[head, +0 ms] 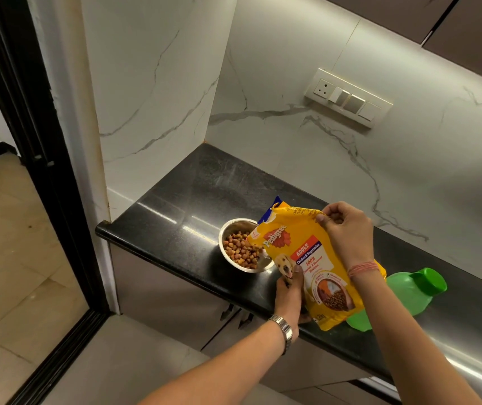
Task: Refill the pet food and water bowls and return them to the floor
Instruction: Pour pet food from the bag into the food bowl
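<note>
A steel bowl (pixel 232 226) stands near the left end of the black counter (pixel 193 194), partly filled with brown kibble (pixel 241 251). A yellow pet food bag (pixel 298 252) leans over the bowl's right rim. My left hand (pixel 289 293) grips the bag's lower edge from below. My right hand (pixel 345 229) pinches the bag's top corner. A green plastic bottle (pixel 409 290) with a green cap lies on the counter behind the bag, mostly hidden by it and my right forearm.
Marble wall panels rise behind the counter, with a switch plate (pixel 348 96) on the back wall. Cabinet doors with dark handles (pixel 235 315) sit below the counter. A black door frame (pixel 38 159) and tiled floor lie to the left.
</note>
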